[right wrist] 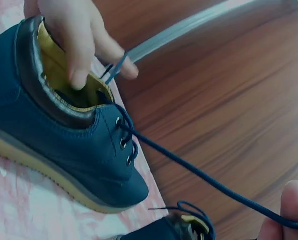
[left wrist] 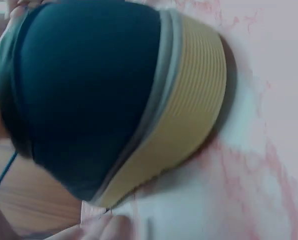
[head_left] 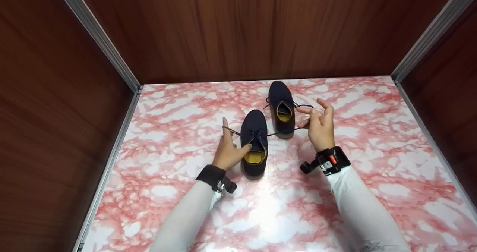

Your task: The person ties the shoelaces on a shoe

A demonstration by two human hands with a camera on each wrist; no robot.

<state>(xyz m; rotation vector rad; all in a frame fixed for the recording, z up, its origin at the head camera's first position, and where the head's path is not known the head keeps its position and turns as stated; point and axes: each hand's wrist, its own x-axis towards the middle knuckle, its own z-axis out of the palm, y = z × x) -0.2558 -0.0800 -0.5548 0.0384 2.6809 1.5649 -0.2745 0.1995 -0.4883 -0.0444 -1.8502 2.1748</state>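
A dark blue lace-up shoe (head_left: 254, 123) with a yellow lining and a pale sole stands on the marbled surface. My left hand (head_left: 230, 151) is at its left side, thumb at the shoe's opening and index finger stretched forward. One end of the shoelace (right wrist: 120, 65) crosses that finger in the right wrist view. My right hand (head_left: 320, 129) pinches the other shoelace end (right wrist: 198, 172), which runs taut from the eyelets. The left wrist view is filled mostly by the shoe's rounded heel (left wrist: 89, 85).
The matching shoe (head_left: 279, 91) stands farther back to the right, its laces loose on both sides. One of its laces (head_left: 305, 106) reaches close to my right fingers. Brown wood-grain panels (head_left: 238, 32) with metal edging enclose the red-and-white surface (head_left: 179, 132) at the back and sides.
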